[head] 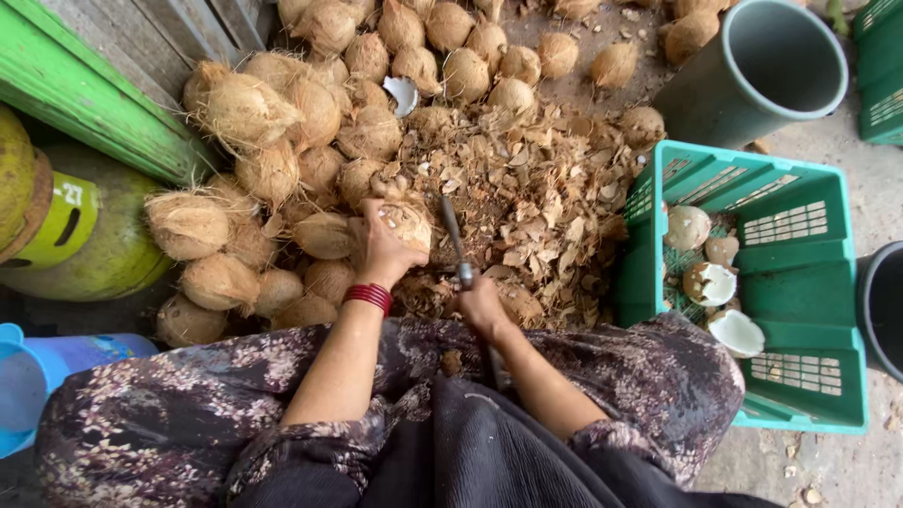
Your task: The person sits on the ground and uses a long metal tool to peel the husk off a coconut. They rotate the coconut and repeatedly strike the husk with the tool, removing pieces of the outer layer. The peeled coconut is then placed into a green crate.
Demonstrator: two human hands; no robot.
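Above our patterned skirt, our left hand (a red bangle at the wrist) wraps around a husked coconut, steadying it on the shell chips. Our right hand is clenched on a knife, blade angled toward the nut. Peeled coconuts sit in the teal crate, presumably kept within easy reach.

Tan-brown husked coconuts, teal slotted crate with white-fleshed peeled coconuts, grey bucket, green plank, yellow-green cylinder, blue tub, red wristband, dark floral-print clothing.
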